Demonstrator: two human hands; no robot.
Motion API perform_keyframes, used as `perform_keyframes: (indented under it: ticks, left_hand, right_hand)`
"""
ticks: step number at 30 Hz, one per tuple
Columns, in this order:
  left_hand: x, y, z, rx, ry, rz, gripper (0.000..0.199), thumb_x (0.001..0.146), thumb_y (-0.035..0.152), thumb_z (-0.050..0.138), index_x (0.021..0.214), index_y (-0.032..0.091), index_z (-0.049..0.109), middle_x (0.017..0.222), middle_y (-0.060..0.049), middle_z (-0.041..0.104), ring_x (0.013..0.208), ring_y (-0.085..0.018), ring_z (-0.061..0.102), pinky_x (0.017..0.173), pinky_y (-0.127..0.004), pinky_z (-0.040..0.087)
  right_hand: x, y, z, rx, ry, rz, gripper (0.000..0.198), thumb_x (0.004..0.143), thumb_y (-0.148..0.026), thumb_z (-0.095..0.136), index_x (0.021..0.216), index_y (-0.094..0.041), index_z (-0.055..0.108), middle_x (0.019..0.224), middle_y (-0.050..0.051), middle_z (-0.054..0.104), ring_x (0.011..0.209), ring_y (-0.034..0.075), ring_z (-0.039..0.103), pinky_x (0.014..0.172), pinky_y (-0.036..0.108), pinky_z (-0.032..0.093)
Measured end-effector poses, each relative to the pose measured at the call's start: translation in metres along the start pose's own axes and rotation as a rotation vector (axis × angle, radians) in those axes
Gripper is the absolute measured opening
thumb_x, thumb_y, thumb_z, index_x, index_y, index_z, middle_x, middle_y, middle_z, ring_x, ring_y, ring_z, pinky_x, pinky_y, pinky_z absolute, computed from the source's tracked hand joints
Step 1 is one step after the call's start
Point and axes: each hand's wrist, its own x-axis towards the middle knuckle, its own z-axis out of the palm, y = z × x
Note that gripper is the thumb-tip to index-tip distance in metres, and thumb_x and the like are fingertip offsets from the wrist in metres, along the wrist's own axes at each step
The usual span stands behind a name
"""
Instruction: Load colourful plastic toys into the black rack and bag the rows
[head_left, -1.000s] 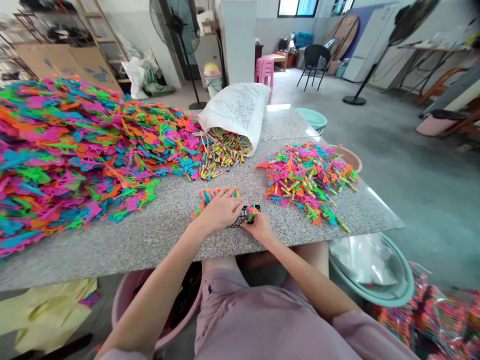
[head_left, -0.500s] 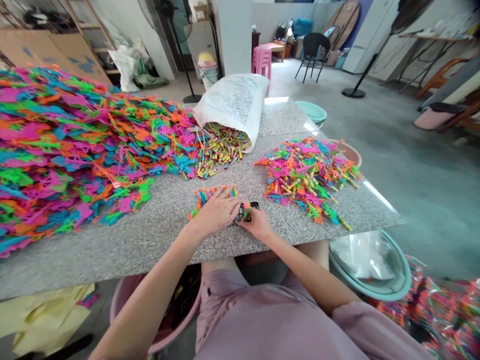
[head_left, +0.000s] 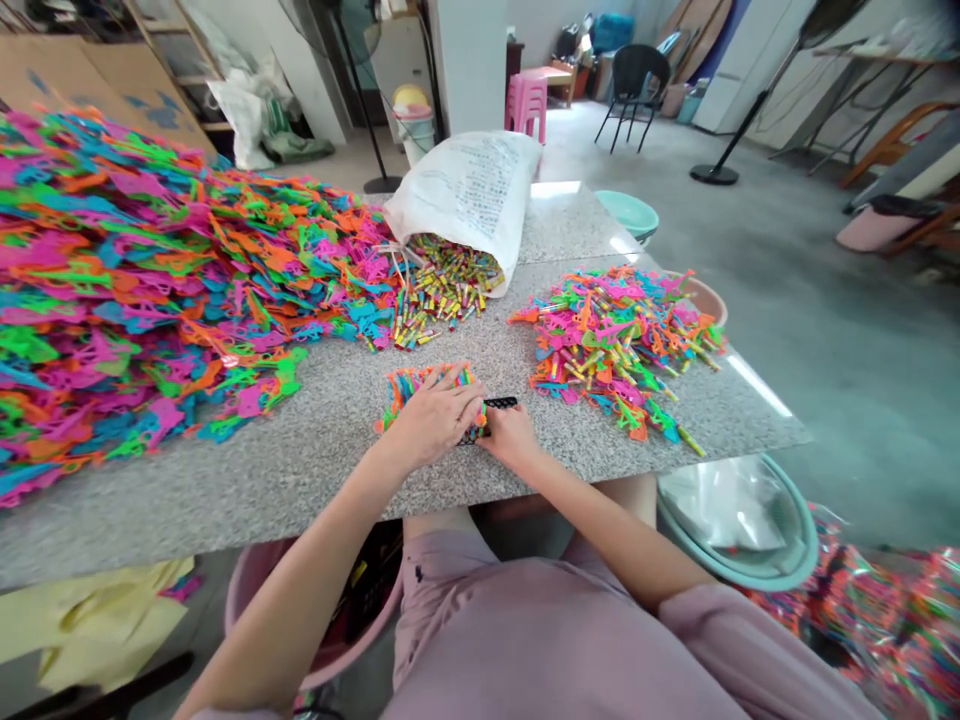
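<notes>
A bundle of colourful plastic pieces (head_left: 400,384) in orange, blue, green and pink lies near the front of the stone table. My left hand (head_left: 442,408) rests flat across it, fingers stretched out. A black grid-like basket or rack (head_left: 501,402) shows at the bundle's right end, mostly covered by both hands. At that end my right hand (head_left: 511,435) is closed, its fingertips against the right side of the pieces. What its fingers pinch is hidden.
A large heap of similar plastic pieces (head_left: 150,290) fills the left. A white sack (head_left: 469,190) spills small yellow-and-red tubes (head_left: 442,290). To the right lies a pile of pieces with tubes (head_left: 611,345). Basins (head_left: 806,550) stand beside the table (head_left: 315,470).
My right fingers have shifted slightly at the bundle's right end, and less of the black grid shows between my hands. The left hand stays flat on the pieces. The view has tilted slightly.
</notes>
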Motion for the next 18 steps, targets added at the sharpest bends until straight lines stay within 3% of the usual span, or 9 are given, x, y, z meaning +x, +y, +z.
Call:
perform_keyframes:
  ticks: [4, 7, 9, 11, 12, 15, 16, 18]
  left_hand:
    - [0.001, -0.003, -0.001, 0.015, -0.004, 0.119, 0.047, 0.095, 0.056, 0.047, 0.131, 0.028, 0.062, 0.141, -0.007, 0.059, 0.148, -0.034, 0.029, 0.121, -0.062, 0.013]
    - [0.004, -0.008, 0.0, 0.074, 0.035, 0.153, 0.041, 0.093, 0.055, 0.053, 0.12, 0.028, 0.068, 0.131, -0.008, 0.066, 0.145, -0.035, 0.034, 0.12, -0.065, 0.01]
    - [0.005, -0.011, 0.003, 0.117, 0.053, 0.165, 0.037, 0.095, 0.052, 0.05, 0.118, 0.029, 0.069, 0.128, -0.007, 0.068, 0.145, -0.034, 0.035, 0.12, -0.065, 0.012]
    - [0.005, -0.013, 0.006, 0.16, 0.057, 0.17, 0.036, 0.096, 0.05, 0.049, 0.12, 0.03, 0.067, 0.128, -0.006, 0.067, 0.145, -0.034, 0.034, 0.119, -0.066, 0.013]
    - [0.004, -0.014, 0.008, 0.176, 0.06, 0.167, 0.035, 0.096, 0.049, 0.05, 0.121, 0.031, 0.066, 0.13, -0.005, 0.066, 0.145, -0.034, 0.034, 0.119, -0.067, 0.013]
    - [0.001, -0.014, 0.014, 0.184, 0.091, 0.152, 0.031, 0.095, 0.045, 0.052, 0.121, 0.032, 0.066, 0.135, -0.006, 0.063, 0.146, -0.035, 0.032, 0.118, -0.07, 0.01]
    - [0.001, -0.014, 0.016, 0.181, 0.105, 0.149, 0.031, 0.095, 0.044, 0.052, 0.12, 0.033, 0.066, 0.136, -0.007, 0.063, 0.147, -0.035, 0.031, 0.118, -0.071, 0.009]
    - [0.001, -0.015, 0.019, 0.192, 0.121, 0.151, 0.03, 0.096, 0.042, 0.052, 0.12, 0.032, 0.067, 0.135, -0.009, 0.063, 0.148, -0.036, 0.029, 0.118, -0.072, 0.007]
  right_hand:
    - [0.004, -0.009, -0.002, -0.004, -0.023, 0.002, 0.025, 0.093, -0.033, 0.053, 0.105, -0.016, 0.066, 0.096, 0.012, 0.074, 0.096, 0.026, 0.068, 0.089, 0.037, 0.038]
    - [-0.004, -0.01, -0.003, 0.037, -0.016, -0.004, 0.029, 0.091, -0.034, 0.058, 0.113, -0.015, 0.063, 0.096, 0.012, 0.073, 0.097, 0.026, 0.067, 0.09, 0.037, 0.041]
    - [-0.022, 0.005, -0.008, 0.103, 0.047, -0.038, 0.034, 0.088, -0.032, 0.063, 0.118, -0.016, 0.06, 0.105, 0.011, 0.071, 0.104, 0.025, 0.064, 0.091, 0.036, 0.043]
    - [-0.053, 0.042, -0.02, 0.142, 0.188, -0.019, 0.034, 0.086, -0.029, 0.065, 0.118, -0.019, 0.06, 0.122, 0.011, 0.065, 0.117, 0.025, 0.057, 0.096, 0.035, 0.042]
    - [-0.071, 0.068, -0.028, 0.114, 0.276, 0.058, 0.031, 0.087, -0.025, 0.063, 0.116, -0.02, 0.061, 0.129, 0.012, 0.061, 0.122, 0.025, 0.053, 0.1, 0.037, 0.041]
    - [-0.119, 0.159, -0.057, -0.111, 0.45, 0.599, 0.031, 0.09, -0.012, 0.048, 0.117, -0.014, 0.063, 0.125, 0.02, 0.059, 0.116, 0.031, 0.053, 0.093, 0.044, 0.043]
    - [-0.13, 0.186, -0.064, -0.188, 0.407, 0.726, 0.032, 0.089, -0.008, 0.044, 0.113, -0.014, 0.065, 0.124, 0.022, 0.059, 0.113, 0.033, 0.055, 0.089, 0.045, 0.043]
    - [-0.144, 0.224, -0.071, -0.268, 0.249, 0.72, 0.03, 0.089, -0.005, 0.042, 0.095, -0.014, 0.071, 0.11, 0.024, 0.062, 0.107, 0.033, 0.057, 0.084, 0.044, 0.042]
